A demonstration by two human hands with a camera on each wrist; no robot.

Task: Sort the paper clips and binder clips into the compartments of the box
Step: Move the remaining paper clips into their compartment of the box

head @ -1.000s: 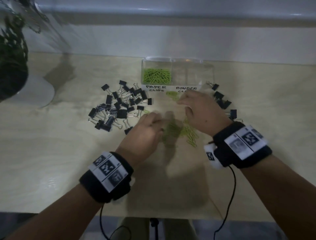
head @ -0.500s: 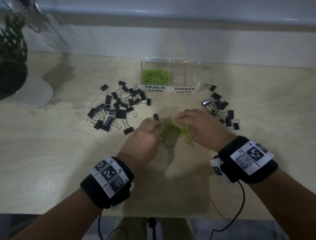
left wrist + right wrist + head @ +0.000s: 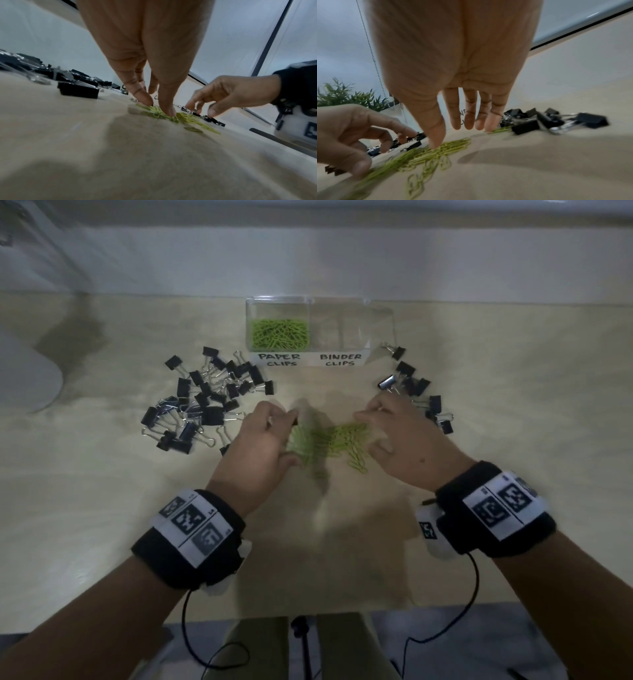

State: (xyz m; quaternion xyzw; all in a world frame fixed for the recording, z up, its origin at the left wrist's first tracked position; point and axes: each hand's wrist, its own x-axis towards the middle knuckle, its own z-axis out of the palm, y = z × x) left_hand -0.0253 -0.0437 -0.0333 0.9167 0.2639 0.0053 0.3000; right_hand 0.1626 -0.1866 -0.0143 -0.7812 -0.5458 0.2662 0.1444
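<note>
Your left hand (image 3: pixel 260 440) sits at the left edge of the loose pile of green paper clips (image 3: pixel 337 441) in the middle of the table (image 3: pixel 102 508). Its fingers are lightly bent, with thumb and fingertips (image 3: pixel 144 97) down on the clips; a small black binder clip (image 3: pixel 295 421) lies right at the fingertips, but you cannot tell whether it is pinched or only touched. Your right hand (image 3: pixel 400 440) is at the right edge of the same pile, fingers (image 3: pixel 469 119) nearly straight and spread a little, the thumb tip touching the clips and holding nothing.

There is one clear box (image 3: pixel 380 313) at the far side of the table, with two compartments labelled PAPER CLIPS and BINDER CLIPS. The left compartment holds a heap of green paper clips (image 3: pixel 280 333), too tangled to count; the right one shows no clips inside.

Black binder clips lie in two groups. The large group (image 3: pixel 205 402) to the left of your left hand has a few dozen, overlapping too much for an exact count. The smaller group (image 3: pixel 416 386) runs from the box's near right corner down past your right hand, roughly ten clips, one of them (image 3: pixel 388 381) showing a shiny face.

A white pot (image 3: pixel 24 374) stands at the far left edge, with green leaves (image 3: pixel 342 96) visible in the right wrist view.
</note>
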